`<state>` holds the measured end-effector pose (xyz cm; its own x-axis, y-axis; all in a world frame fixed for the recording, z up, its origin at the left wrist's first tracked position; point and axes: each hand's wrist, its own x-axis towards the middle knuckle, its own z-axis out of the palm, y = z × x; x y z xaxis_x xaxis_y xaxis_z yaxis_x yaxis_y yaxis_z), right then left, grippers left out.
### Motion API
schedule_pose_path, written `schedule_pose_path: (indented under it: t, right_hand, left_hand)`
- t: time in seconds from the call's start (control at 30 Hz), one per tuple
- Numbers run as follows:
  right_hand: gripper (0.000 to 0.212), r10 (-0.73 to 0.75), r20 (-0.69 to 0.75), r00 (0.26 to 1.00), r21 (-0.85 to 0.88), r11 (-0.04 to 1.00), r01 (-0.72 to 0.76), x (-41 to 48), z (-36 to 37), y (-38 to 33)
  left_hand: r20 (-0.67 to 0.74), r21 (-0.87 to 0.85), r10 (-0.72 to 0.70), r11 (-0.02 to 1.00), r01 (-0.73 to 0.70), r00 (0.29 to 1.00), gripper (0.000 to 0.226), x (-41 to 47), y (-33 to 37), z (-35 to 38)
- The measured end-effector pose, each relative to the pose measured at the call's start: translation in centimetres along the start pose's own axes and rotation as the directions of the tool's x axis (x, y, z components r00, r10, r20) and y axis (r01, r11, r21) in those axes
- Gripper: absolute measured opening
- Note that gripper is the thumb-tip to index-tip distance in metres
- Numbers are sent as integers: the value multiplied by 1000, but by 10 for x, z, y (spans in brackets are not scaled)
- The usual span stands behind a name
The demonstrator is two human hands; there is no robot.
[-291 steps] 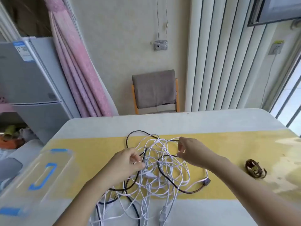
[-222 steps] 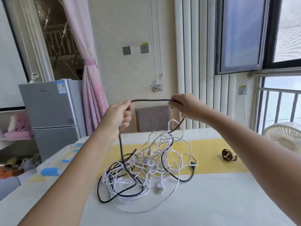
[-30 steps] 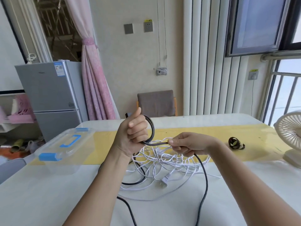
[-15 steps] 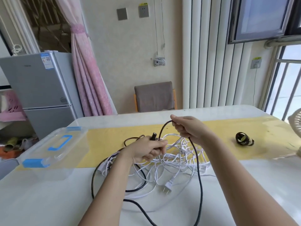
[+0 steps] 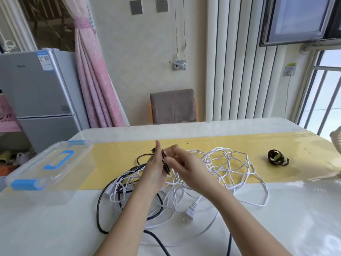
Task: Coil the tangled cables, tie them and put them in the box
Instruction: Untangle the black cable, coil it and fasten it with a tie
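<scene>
A tangle of white cable (image 5: 227, 169) lies on the table's yellow strip, its plug (image 5: 190, 212) near the front. A black cable (image 5: 100, 206) loops out of the tangle and runs off the bottom edge. My left hand (image 5: 155, 172) is raised over the pile with its fingers up, holding a few turns of the black cable (image 5: 165, 164) against the palm. My right hand (image 5: 184, 167) is right beside it, fingers curled at those turns. A clear plastic box (image 5: 46, 174) with a blue handle and clips stands closed at the left.
A small dark coiled strap (image 5: 277, 157) lies on the yellow strip at the right. A white fan's edge (image 5: 336, 137) shows at the far right. Behind the table stand a chair (image 5: 173, 106), a grey fridge (image 5: 38, 93) and a pink curtain.
My hands have come together over the pile. The black loop held out by the right hand half a second ago now lies against my left palm.
</scene>
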<state>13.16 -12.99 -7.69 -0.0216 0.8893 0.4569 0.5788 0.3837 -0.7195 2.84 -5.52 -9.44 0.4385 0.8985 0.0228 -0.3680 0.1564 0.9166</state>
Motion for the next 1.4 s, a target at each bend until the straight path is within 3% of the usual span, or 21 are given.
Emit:
schedule_pose_path:
  t: [0.13, 0.27, 0.4, 0.47, 0.5, 0.6, 0.7, 0.87, 0.97, 1.03, 1.1, 1.17, 1.27, 1.4]
  right_hand:
    - [28, -69, 114, 991, -138, 987, 84, -5, 11, 1]
    - [21, -77, 224, 972, -178, 977, 118, -7, 7, 5]
    - [23, 2, 289, 957, -112, 993, 32, -5, 2, 10]
    - [23, 41, 339, 940, -25, 999, -34, -5, -2, 13]
    - [22, 63, 374, 925, 18, 997, -75, -5, -5, 14]
    - [22, 124, 485, 866, 88, 978, -190, -6, -18, 16]
    - [28, 162, 572, 804, 194, 926, -324, -8, -35, 23]
    - [40, 356, 429, 830, 233, 844, -482, -10, -61, 45]
    - [40, 436, 325, 839, 444, 713, -542, -7, -71, 55]
    - [32, 468, 303, 830, 638, 548, -541, -4, -78, 57]
    - [27, 444, 356, 823, 819, 277, -503, -2, -83, 55]
    - [22, 387, 364, 847, 897, 100, -431, -1, -87, 51]
    - [28, 382, 270, 884, 915, 183, -359, 1, -82, 42]
    - [31, 310, 119, 943, 885, 397, -242, 2, -71, 31]
  left_hand:
    - [-7, -240, -6, 971, 4, 1000, 36, 0, 10, -12]
    - [-13, -388, 41, 921, -43, 999, 19, -4, 24, -17]
    - [227, -587, 87, 807, 65, 970, 30, -8, 33, -30]
    - [355, -654, 131, 742, 146, 926, 13, -9, 34, -37]
    - [412, -668, 150, 720, 186, 899, 17, -11, 35, -40]
    - [505, -610, 159, 761, 220, 848, 41, -19, 39, -43]
    - [629, -543, 175, 796, 267, 757, 44, -31, 49, -40]
    - [888, -271, 81, 887, 373, 453, 50, -40, 48, -40]
    - [914, -33, -78, 964, 265, 399, 51, -42, 42, -37]
    - [864, 175, -217, 976, 132, 455, 45, -42, 39, -35]
    - [748, 389, -327, 921, 18, 577, 34, -43, 39, -31]
    - [691, 523, -380, 850, -63, 615, 28, -44, 39, -23]
    - [601, 631, -402, 769, -102, 690, 38, -42, 34, -11]
    - [583, 574, -334, 815, -84, 741, 53, -38, 28, -9]
